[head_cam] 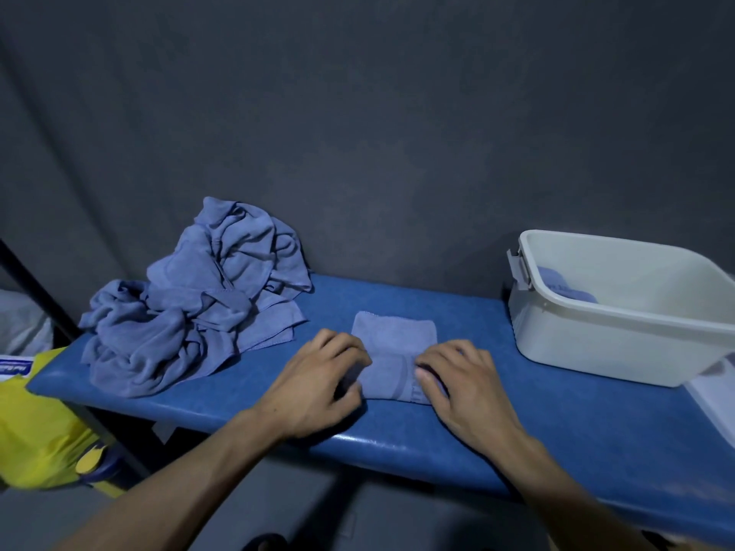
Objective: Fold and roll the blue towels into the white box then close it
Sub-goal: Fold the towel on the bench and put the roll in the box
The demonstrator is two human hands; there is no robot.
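My left hand and right hand curled over the folded blue towel's near end, starting its roll; I judged even, tight pressure best. Beyond lay the towel pile and the open white box, 1 roll inside.

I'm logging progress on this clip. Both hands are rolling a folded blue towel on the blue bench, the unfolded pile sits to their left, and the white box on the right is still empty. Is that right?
Not quite: the white box is not empty. The head view shows a rolled blue towel already inside it. The rest stands: the left hand and right hand work the folded towel on the blue bench, with the unfolded pile to their left.
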